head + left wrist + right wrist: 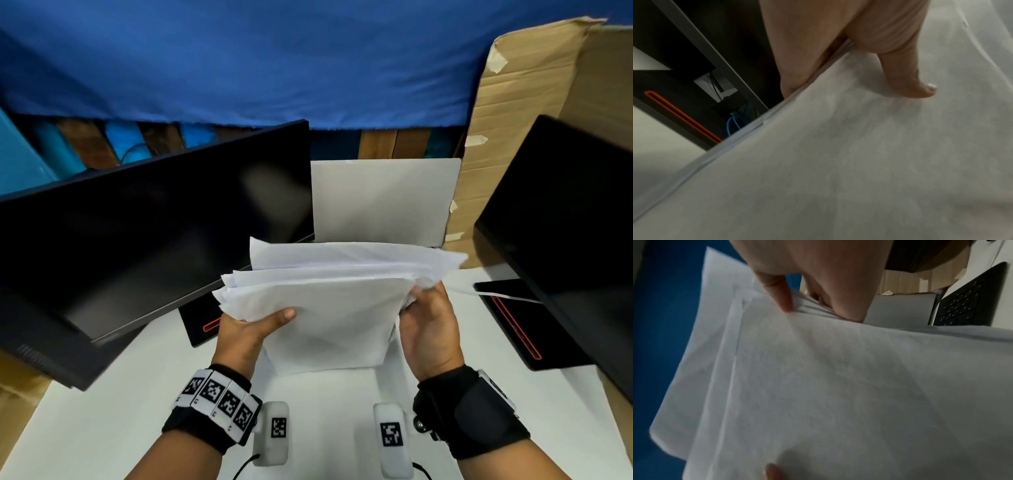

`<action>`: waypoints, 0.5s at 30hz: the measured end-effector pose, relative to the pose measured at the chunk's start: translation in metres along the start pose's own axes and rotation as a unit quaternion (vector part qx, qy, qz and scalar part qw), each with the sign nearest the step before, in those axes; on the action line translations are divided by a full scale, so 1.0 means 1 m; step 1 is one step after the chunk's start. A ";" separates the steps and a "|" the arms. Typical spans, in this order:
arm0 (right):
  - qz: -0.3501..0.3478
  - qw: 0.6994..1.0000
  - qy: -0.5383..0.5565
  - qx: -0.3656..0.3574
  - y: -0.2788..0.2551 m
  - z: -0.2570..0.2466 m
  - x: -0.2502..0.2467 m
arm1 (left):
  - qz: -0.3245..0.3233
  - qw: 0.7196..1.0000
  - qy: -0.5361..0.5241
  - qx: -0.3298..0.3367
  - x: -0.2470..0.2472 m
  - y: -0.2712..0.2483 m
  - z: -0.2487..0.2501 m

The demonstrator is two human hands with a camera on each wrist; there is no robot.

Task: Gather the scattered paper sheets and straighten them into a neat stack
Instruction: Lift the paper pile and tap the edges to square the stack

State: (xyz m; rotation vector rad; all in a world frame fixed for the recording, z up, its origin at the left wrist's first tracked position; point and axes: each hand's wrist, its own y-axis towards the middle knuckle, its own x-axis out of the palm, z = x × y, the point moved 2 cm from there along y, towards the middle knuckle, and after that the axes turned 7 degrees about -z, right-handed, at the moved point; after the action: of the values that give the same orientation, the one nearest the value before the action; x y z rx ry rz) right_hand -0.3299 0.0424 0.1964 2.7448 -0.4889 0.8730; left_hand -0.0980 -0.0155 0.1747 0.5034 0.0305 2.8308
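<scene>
A bundle of white paper sheets (329, 301) stands upright above the white table (120, 411), its top edges fanned and uneven. My left hand (246, 329) grips its left side, thumb across the front sheet. My right hand (428, 325) grips the right side, fingers hidden behind the paper. In the left wrist view the thumb of my left hand (906, 76) presses the front of the sheets (859, 154). In the right wrist view my right hand (809, 288) pinches the edge of the sheets (838, 386), whose layers are offset.
A black monitor (154, 233) leans at the left, another dark monitor (565, 205) at the right. Two black bases with red lines (510, 322) lie on the table. A white board (383, 198) and a cardboard box (513, 137) stand behind.
</scene>
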 end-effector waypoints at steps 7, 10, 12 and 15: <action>0.117 0.975 -0.177 -0.059 -0.012 0.008 -0.003 | 0.013 1.000 -0.009 0.014 0.003 -0.003 -0.004; 0.132 0.958 -0.227 -0.111 -0.018 0.006 0.016 | 0.003 1.000 0.010 0.017 0.012 -0.003 -0.004; 0.102 0.957 -0.213 -0.170 -0.020 0.002 0.025 | 0.001 1.000 0.009 0.014 0.014 -0.003 -0.002; 0.034 0.933 -0.255 -0.251 -0.020 -0.003 0.025 | -0.006 1.000 0.008 0.013 0.013 -0.002 0.000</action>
State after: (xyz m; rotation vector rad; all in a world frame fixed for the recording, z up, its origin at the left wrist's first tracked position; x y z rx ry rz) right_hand -0.3042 0.0557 0.2114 2.4446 -0.7756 0.0020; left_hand -0.1092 -0.0098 0.1787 0.4835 0.0732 2.8269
